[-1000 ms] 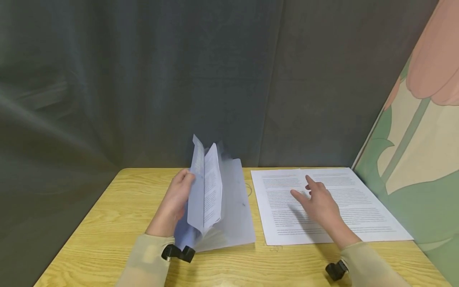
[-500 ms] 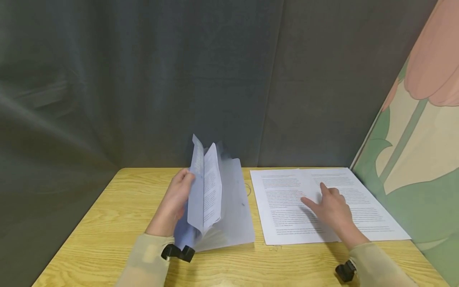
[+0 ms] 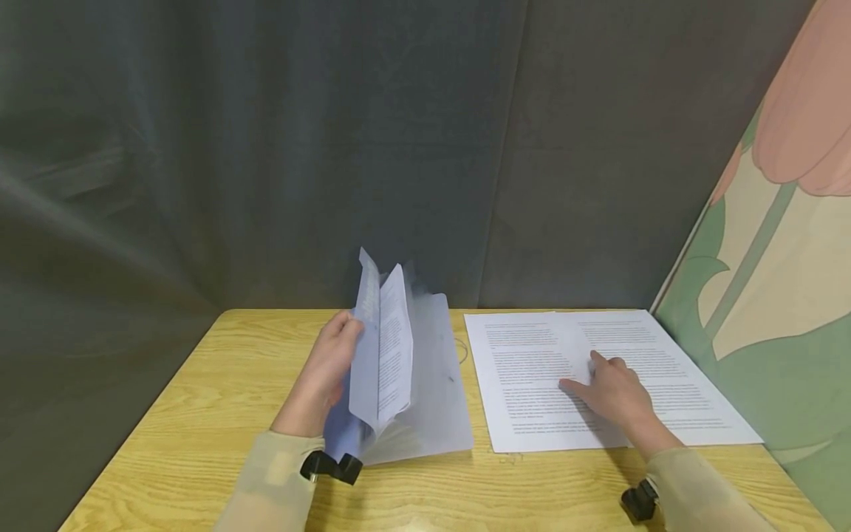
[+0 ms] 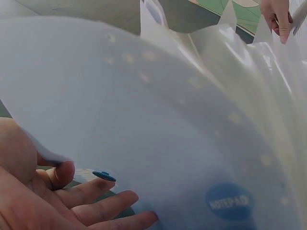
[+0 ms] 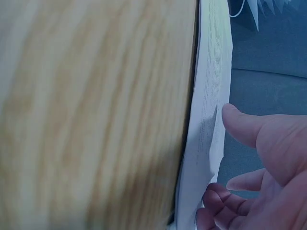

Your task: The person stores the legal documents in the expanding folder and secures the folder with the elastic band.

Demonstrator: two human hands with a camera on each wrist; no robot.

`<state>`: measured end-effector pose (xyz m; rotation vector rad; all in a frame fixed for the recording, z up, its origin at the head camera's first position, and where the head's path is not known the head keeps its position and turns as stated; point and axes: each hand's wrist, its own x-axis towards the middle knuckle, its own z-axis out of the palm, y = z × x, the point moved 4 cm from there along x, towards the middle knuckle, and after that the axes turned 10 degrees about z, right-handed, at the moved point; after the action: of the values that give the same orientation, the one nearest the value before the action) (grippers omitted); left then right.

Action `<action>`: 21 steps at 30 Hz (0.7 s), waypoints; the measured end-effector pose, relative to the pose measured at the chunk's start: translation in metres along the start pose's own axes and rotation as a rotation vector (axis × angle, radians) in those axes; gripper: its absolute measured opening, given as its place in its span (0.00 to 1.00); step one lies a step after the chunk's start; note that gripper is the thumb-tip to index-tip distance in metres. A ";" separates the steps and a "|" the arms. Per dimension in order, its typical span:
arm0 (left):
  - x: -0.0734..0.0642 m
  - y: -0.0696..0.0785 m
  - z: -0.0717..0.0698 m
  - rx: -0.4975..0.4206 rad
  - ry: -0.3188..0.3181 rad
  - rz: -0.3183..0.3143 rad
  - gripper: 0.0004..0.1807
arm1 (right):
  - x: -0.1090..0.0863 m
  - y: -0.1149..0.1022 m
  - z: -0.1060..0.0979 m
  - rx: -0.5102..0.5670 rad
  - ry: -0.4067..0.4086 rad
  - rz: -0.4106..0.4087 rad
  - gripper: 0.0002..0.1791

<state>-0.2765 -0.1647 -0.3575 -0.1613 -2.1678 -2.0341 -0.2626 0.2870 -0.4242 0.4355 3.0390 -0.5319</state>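
Note:
My left hand [image 3: 324,363] grips the raised cover of a translucent blue document folder [image 3: 442,384], which stands partly open on the table. Printed sheets [image 3: 394,347] show between its leaves. In the left wrist view the cover bears a round blue NOTEPAD label [image 4: 229,201], and a small blue button [image 4: 104,176] lies by my fingertips. Over on the right, two piles or sheets of printed paper lie side by side. My right hand [image 3: 614,390] is over the right-hand paper [image 3: 694,403], thumb and index finger apart, fingertips at its surface. The left-hand paper [image 3: 525,369] is beside it.
The wood-grain table [image 3: 193,414] ends at a dark curtain [image 3: 346,148] behind. A floral-patterned wall panel [image 3: 784,310] stands along the right edge. A thin loop [image 3: 462,352] pokes out between the folder and the papers.
My right hand has moved right and down, from above the seam between the papers onto the right-hand one. My left hand and the folder have stayed put.

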 end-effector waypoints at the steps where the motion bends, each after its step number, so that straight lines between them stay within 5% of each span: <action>1: 0.000 0.000 0.000 0.002 -0.002 0.001 0.08 | 0.000 0.000 0.000 -0.001 0.000 0.000 0.58; 12: 0.001 -0.002 0.000 0.021 -0.006 -0.009 0.08 | 0.006 -0.005 -0.001 -0.047 -0.009 -0.009 0.53; 21: 0.001 -0.004 0.001 0.034 -0.025 -0.001 0.11 | 0.014 0.002 0.000 0.013 -0.097 -0.031 0.54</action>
<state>-0.2784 -0.1643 -0.3610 -0.1825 -2.2166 -2.0051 -0.2759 0.2924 -0.4257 0.3525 2.9557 -0.5576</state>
